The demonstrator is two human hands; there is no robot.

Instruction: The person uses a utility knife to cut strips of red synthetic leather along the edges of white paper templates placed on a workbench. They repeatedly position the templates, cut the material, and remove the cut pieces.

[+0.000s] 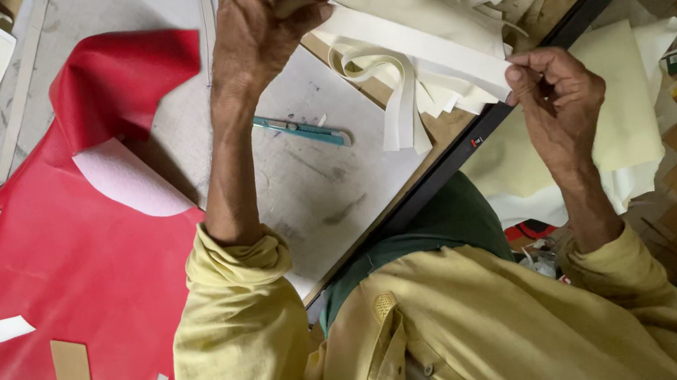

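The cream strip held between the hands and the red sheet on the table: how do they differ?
The cream strip is narrow and long; the red sheet is broad. The strip is held in the air, the left hand and right hand each gripping an end; the sheet lies on the table, one corner folded over. Both look like flexible sheet material.

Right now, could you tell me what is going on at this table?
A person in a yellow shirt holds a cream strip stretched between both hands: left hand pinching one end, right hand the other. More cream strips hang below. A red sheet and a teal knife lie on the table.
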